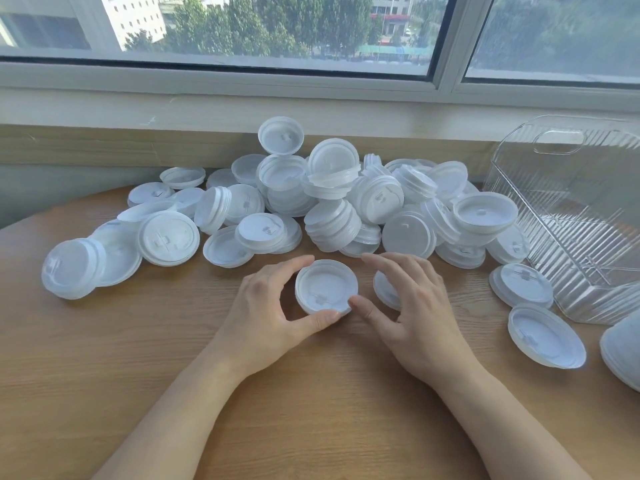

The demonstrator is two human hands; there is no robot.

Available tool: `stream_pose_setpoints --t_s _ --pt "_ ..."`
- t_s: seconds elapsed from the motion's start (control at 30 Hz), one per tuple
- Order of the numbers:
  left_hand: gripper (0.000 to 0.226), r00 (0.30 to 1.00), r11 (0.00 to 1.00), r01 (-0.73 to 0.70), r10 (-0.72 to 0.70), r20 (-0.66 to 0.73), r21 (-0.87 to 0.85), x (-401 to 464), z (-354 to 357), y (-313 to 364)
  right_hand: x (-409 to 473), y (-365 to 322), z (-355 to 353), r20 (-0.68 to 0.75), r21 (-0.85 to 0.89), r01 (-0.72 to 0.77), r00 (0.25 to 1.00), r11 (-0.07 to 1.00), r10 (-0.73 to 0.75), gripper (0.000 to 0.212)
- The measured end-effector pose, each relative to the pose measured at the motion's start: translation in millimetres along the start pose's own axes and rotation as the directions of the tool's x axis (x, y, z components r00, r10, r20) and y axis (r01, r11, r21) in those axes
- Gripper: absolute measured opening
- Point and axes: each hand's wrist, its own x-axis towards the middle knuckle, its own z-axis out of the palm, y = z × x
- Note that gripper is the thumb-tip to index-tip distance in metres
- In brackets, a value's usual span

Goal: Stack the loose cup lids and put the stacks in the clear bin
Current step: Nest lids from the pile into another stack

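A round-edged wooden table with visible grain sits against a wall under a window. The near half of the tabletop is bare wood, where two bare forearms reach in. A wide heap of loose cup lids, translucent white plastic discs with raised rims, runs across the far side, some lying flat, some tipped on edge, a few nested in short stacks. The left hand pinches one lid between thumb and curled fingers; this lid lies flat on the wood, hollow side up, just in front of the heap. The right hand arches over a second lid, thumb touching the first lid's rim, fingers loosely bent, gripping nothing. At the right, a clear ribbed plastic bin lies tilted, near the table edge, lids scattered beside it.
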Motion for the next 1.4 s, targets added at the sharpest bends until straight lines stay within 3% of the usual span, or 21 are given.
stream_pose_setpoints --t_s 0.1,0.2,0.43,0.63,0.83,1.0,1.13,1.23,1.4 --pt "0.094 1.0 1.0 -0.002 0.002 -0.012 -0.017 1.0 0.0 -1.6 0.8 4.7 -6.5 -0.073 -0.043 -0.1 0.993 0.994 0.097 0.057" --pt "0.094 1.0 1.0 0.008 -0.008 -0.021 -0.011 1.3 0.4 -2.2 -0.3 8.5 -7.7 -0.056 -0.077 -0.171 0.984 0.982 0.167 0.058" --pt "0.096 1.0 1.0 -0.005 0.005 -0.016 -0.021 1.8 0.8 -3.2 -0.4 3.9 -3.5 -0.005 0.036 -0.116 0.993 0.993 0.116 0.066" --pt "0.093 1.0 1.0 -0.015 0.015 -0.027 -0.015 1.7 0.6 -1.6 -1.2 6.9 -1.9 0.022 -0.077 -0.203 0.978 0.976 0.206 0.078" --pt "0.095 1.0 1.0 0.0 -0.001 -0.024 -0.03 2.3 1.2 -4.4 1.1 7.5 0.8 0.035 0.036 -0.202 0.979 0.979 0.2 0.075" --pt "0.096 1.0 1.0 0.004 -0.004 -0.025 -0.023 1.8 1.5 -5.2 1.3 6.1 -2.4 0.029 -0.043 -0.281 0.959 0.959 0.282 0.075" --pt "0.096 1.0 1.0 0.013 -0.013 -0.025 -0.022 1.8 0.9 -4.9 2.9 2.4 -2.7 0.056 0.072 -0.284 0.958 0.956 0.281 0.06" --pt "0.093 0.999 0.999 0.007 -0.008 -0.034 -0.034 1.5 -0.3 -3.1 4.2 4.7 -2.8 0.014 0.253 -0.305 0.95 0.918 0.312 0.051" --pt "0.095 1.0 1.0 -0.01 0.009 -0.028 -0.028 1.5 -0.1 -0.5 6.8 -0.2 -8.0 -0.085 0.668 -0.236 0.918 0.706 0.387 0.051"
